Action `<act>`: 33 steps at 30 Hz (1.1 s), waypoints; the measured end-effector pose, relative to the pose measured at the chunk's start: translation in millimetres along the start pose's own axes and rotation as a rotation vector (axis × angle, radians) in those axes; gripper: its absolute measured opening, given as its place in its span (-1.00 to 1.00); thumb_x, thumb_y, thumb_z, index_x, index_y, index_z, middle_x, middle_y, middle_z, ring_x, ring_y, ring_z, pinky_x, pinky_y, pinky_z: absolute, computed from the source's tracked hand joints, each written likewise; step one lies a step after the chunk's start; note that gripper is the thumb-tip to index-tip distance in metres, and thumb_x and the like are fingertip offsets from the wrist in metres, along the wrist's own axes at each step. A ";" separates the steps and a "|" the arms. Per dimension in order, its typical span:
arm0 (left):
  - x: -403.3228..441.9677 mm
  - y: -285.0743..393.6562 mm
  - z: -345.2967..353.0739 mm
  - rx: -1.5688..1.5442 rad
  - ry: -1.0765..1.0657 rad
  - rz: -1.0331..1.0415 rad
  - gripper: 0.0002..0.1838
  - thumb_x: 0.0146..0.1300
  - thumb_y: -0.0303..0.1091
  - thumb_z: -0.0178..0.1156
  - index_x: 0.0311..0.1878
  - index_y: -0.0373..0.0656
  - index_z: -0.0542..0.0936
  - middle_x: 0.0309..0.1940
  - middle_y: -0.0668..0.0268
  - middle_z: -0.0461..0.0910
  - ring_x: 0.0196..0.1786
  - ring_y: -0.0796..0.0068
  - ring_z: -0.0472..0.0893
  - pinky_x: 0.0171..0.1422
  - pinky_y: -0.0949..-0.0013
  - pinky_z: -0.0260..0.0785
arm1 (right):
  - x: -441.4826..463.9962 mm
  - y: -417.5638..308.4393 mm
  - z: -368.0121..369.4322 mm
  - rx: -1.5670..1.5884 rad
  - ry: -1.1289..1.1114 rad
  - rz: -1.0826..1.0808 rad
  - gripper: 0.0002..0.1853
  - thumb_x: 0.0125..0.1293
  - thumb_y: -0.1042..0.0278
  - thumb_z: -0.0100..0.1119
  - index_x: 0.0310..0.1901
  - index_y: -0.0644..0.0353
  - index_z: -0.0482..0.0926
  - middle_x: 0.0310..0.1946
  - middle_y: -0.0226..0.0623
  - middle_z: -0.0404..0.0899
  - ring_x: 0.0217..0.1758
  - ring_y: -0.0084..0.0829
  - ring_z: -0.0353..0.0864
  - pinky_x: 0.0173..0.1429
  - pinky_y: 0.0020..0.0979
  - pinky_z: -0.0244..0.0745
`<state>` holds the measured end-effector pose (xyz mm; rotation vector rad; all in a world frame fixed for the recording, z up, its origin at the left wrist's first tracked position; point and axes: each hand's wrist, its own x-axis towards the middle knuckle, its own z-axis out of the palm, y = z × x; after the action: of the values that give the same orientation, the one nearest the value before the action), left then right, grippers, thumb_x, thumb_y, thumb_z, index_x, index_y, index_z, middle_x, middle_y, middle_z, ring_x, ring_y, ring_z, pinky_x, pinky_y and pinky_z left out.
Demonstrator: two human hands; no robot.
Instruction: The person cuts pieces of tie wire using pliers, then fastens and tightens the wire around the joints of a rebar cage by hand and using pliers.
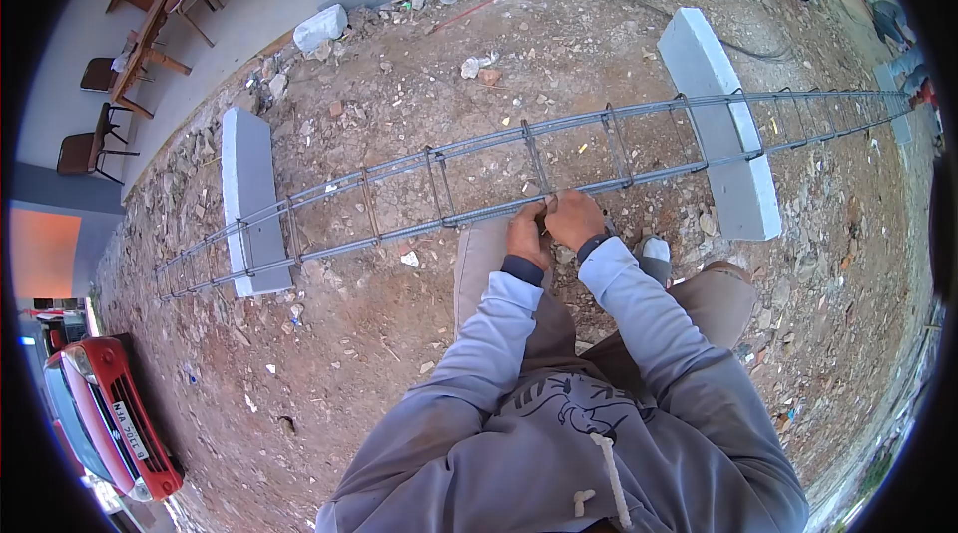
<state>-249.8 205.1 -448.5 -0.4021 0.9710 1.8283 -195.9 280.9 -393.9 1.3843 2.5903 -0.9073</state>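
Hands (576, 221) touch rebar cage's edge (480, 215) between well-spaced slabs (740, 199).

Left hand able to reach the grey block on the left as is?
Probably not without shifting: the left hand is at the rebar cage, and the grey block sits several stirrups away.

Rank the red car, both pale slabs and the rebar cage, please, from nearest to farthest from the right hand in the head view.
1. Rebar cage, close by the right hand.
2. Right slab, to the right.
3. Left slab, across to the left.
4. Red car, far lower left.
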 end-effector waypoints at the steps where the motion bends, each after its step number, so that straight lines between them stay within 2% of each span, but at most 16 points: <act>1: 2.8 0.7 -2.1 -0.063 -0.045 -0.036 -0.87 0.23 -0.33 0.10 -0.29 -0.19 0.51 -0.35 0.27 0.57 -0.26 0.39 0.57 -0.12 0.35 0.43 | -2.1 -3.5 -5.1 0.004 -0.013 0.011 -0.68 0.15 0.17 0.06 -0.33 0.29 0.61 -0.29 0.08 0.61 -0.14 0.00 0.60 -0.04 -0.12 0.50; 5: 21.6 -10.5 -12.9 -0.197 -0.081 -0.042 -0.77 0.25 -0.18 0.09 -0.28 -0.16 0.52 -0.32 0.25 0.57 -0.16 0.32 0.55 0.05 0.25 0.37 | 11.1 13.9 19.9 -0.001 -0.012 -0.049 -0.67 0.14 0.15 0.08 -0.31 0.30 0.62 -0.27 0.08 0.61 -0.13 -0.01 0.60 -0.04 -0.12 0.50; 8: 27.5 -9.3 -14.8 -0.195 -0.104 -0.106 -0.71 0.26 -0.11 0.06 -0.27 -0.16 0.51 -0.30 0.23 0.57 -0.17 0.30 0.55 0.05 0.25 0.37 | 0.5 2.8 -0.3 0.015 -0.029 -0.003 -0.66 0.13 0.14 0.09 -0.30 0.29 0.62 -0.26 0.07 0.61 -0.12 -0.02 0.60 -0.03 -0.13 0.50; 12: 28.0 -6.9 -13.3 -0.165 -0.092 -0.101 -0.71 0.27 -0.12 0.05 -0.28 -0.19 0.49 -0.29 0.22 0.58 -0.14 0.28 0.56 0.09 0.23 0.36 | 2.9 4.3 4.2 0.025 -0.028 0.010 -0.66 0.10 0.14 0.10 -0.30 0.29 0.62 -0.26 0.05 0.61 -0.12 -0.01 0.60 -0.03 -0.13 0.49; 17: 35.7 -11.4 -19.8 -0.172 -0.114 -0.030 -0.75 0.26 -0.18 0.04 -0.43 -0.14 0.42 -0.43 0.26 0.52 -0.29 0.34 0.51 -0.04 0.29 0.36 | 5.2 11.0 9.8 0.067 -0.022 -0.033 -0.67 0.11 0.15 0.09 -0.34 0.30 0.62 -0.28 0.07 0.60 -0.15 0.00 0.59 -0.04 -0.12 0.49; 21: 26.4 -3.3 -8.2 -0.141 -0.093 -0.011 -0.70 0.26 -0.22 0.04 -0.57 -0.08 0.31 -0.56 0.30 0.43 -0.40 0.38 0.43 -0.14 0.35 0.33 | 1.6 6.2 3.8 0.098 -0.015 -0.014 -0.67 0.11 0.15 0.09 -0.37 0.31 0.62 -0.30 0.07 0.60 -0.16 0.00 0.60 -0.05 -0.12 0.49; 27: 22.6 -7.6 -6.1 -0.199 -0.124 -0.005 -0.68 0.26 -0.22 0.09 -0.60 -0.03 0.32 -0.66 0.40 0.38 -0.47 0.48 0.42 -0.22 0.41 0.35 | 2.7 8.8 5.9 0.098 -0.014 -0.024 -0.67 0.12 0.15 0.08 -0.33 0.30 0.61 -0.29 0.05 0.61 -0.15 -0.01 0.59 -0.04 -0.12 0.49; 33: 16.7 -4.3 5.9 -0.182 0.003 -0.023 -0.76 0.26 -0.20 0.11 -0.51 -0.03 0.42 -0.63 0.41 0.45 -0.48 0.49 0.48 -0.25 0.39 0.44 | 3.6 11.4 9.3 0.110 -0.020 -0.010 -0.67 0.14 0.15 0.05 -0.32 0.29 0.61 -0.24 0.04 0.60 -0.11 -0.01 0.58 -0.01 -0.13 0.48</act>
<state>-252.7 220.7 -457.5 -0.5251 0.8011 1.9025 -191.1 283.4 -408.0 1.3810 2.5702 -1.0751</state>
